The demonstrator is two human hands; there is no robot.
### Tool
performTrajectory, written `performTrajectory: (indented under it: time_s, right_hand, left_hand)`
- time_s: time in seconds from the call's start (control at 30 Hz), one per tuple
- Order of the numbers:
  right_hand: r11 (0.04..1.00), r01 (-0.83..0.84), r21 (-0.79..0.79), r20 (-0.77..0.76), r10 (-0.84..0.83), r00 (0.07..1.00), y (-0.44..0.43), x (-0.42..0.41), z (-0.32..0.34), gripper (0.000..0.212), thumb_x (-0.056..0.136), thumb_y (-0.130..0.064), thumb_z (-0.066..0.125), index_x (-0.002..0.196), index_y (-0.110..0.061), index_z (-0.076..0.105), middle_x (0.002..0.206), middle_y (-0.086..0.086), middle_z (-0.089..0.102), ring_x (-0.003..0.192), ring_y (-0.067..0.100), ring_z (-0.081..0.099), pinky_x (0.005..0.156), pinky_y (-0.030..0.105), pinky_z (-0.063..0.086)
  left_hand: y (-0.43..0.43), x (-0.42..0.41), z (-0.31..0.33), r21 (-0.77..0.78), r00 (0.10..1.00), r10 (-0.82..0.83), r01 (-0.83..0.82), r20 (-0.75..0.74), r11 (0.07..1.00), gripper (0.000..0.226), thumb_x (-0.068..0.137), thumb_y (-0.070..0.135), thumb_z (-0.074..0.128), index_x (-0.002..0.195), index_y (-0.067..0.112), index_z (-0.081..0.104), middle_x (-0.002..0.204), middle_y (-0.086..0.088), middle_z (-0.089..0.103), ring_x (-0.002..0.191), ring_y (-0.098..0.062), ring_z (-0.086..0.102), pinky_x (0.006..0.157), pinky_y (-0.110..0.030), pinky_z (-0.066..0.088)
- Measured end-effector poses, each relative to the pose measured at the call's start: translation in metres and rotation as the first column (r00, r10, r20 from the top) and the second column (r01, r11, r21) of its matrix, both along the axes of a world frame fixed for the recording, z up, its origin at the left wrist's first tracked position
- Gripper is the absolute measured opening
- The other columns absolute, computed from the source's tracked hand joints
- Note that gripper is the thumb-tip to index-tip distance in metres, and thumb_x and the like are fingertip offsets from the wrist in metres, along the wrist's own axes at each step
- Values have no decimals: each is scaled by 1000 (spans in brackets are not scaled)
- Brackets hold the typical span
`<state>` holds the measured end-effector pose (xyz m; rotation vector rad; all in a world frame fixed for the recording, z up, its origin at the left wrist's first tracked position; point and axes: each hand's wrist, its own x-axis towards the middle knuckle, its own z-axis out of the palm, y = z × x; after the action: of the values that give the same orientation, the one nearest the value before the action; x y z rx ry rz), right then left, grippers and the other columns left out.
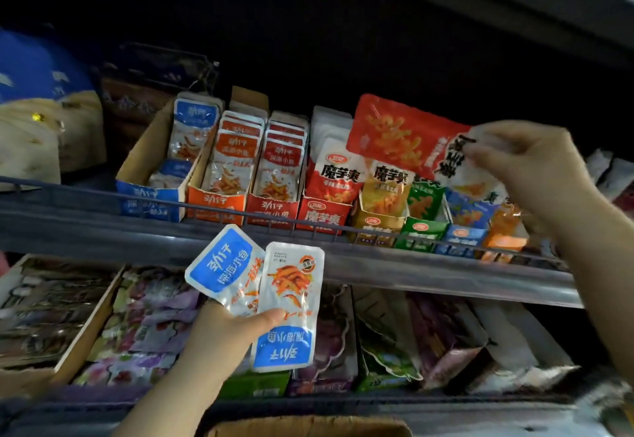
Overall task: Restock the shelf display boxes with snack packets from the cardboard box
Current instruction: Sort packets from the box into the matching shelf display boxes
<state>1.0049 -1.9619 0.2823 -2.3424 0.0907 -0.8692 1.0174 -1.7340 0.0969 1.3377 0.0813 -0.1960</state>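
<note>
Holding 2 blue-white snack pkts point(260, 299), left hand point(226, 333).

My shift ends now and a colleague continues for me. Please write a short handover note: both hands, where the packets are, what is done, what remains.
Left hand grips two blue packets below the upper shelf's front edge.
Right hand pinches a large red packet above the shelf's right part.
Done: the red boxes look full.
Left: the blue display box, far left, seems to have room; put the blue packets there, place the red packet, fetch more from the cardboard box.
</note>
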Motion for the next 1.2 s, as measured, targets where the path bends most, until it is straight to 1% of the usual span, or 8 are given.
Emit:
performTrajectory:
  time_s: [0.07,0.2,0.37,0.47,0.57,0.8,1.07,1.2]
  right_hand:
    - [995,-15,-101,-31,12,999,8,5,25,23,85,-15,62,101,-31,58,76,-12,56,47,-15,51,46,2,38]
    - [907,-24,-420,-156,-46,987,25,10,46,26,86,-19,59,111,-23,64,102,-8,59,91,4,51,81,24,37]
    - [655,3,-755,-173,-203,964,46,16,45,28,92,-23,49,117,-28,61,120,-2,62,104,20,56,76,31,43]
    - [716,94,-692,-29,-158,987,47,15,52,27,91,-20,50,113,-26,64,112,4,66,92,24,58,75,36,45]
    - [782,115,-613,-24,-163,986,42,19,59,25,90,-19,53,110,-25,66,111,4,66,85,19,54,75,34,44]
    - [489,-19,-872,-148,-228,962,51,38,58,29,94,-22,45,117,-31,60,121,0,61,107,24,56,71,31,38]
    - [170,-134,-976,-161,-156,974,77,81,36,34,93,-9,41,115,-26,60,112,1,64,98,25,60,70,32,45]
    - [340,-169,-925,-209,-86,974,88,92,25,26,94,-12,42,112,-19,60,110,4,63,99,24,59,75,32,44]
  left_hand:
    - [3,5,0,-11,1000,-5,5,-8,1000,30,72,-3,69,81,22,55,84,3,66,77,-15,63,61,-31,50]
    - [4,12,1,-28,1000,-10,10,-12,1000,30,73,-4,68,82,21,55,84,3,65,75,-14,63,56,-30,52]
    - [2,13,0,9,1000,-1,1,4,1000,29,73,-2,69,80,21,53,73,8,65,58,-7,63,41,-18,49]
    - [4,13,-1,17,1000,-5,5,2,1000,29,73,-2,70,79,21,53,60,10,66,46,-2,63,36,-17,48]
    - [5,13,1,-6,1000,-17,17,-4,1000,32,73,-5,68,80,23,53,76,8,64,52,-2,62,39,-15,48]
    - [4,9,5,-2,1000,-21,21,-16,1000,31,73,-6,67,79,21,52,78,4,62,67,-10,59,39,-15,48]
    - [7,11,7,-19,1000,-16,16,-13,1000,32,74,-8,66,79,20,52,78,3,63,54,-7,63,38,-15,48]
    - [8,14,6,-52,1000,-9,8,-17,999,32,73,-10,65,80,18,54,78,2,64,50,-6,64,37,-13,46]
